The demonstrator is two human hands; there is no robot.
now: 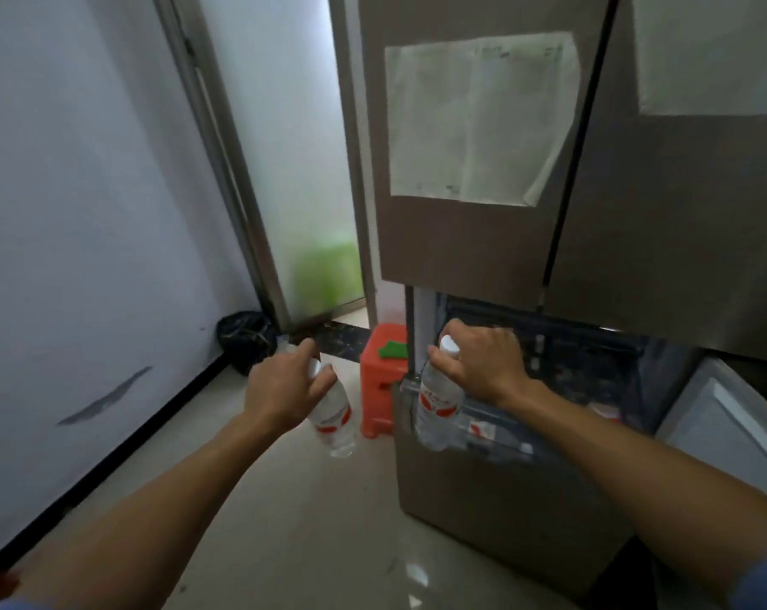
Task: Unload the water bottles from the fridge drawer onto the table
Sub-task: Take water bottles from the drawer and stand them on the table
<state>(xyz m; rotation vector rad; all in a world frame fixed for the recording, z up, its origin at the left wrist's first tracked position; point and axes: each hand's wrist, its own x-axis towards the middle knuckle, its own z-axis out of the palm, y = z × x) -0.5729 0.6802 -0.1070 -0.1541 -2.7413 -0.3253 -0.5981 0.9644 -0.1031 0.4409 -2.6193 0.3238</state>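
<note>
I stand in front of a brown fridge with its lower drawer pulled out. My left hand grips the neck of a clear water bottle with a red label and white cap, hanging over the floor left of the drawer. Over the drawer's left end, my right hand holds a second water bottle by its white-capped neck. More red-labelled bottles lie inside the drawer, partly hidden. No table is in view.
An orange plastic stool with a green item on it stands just left of the drawer. A black bag sits in the corner by a frosted glass door. Papers are stuck on the fridge door.
</note>
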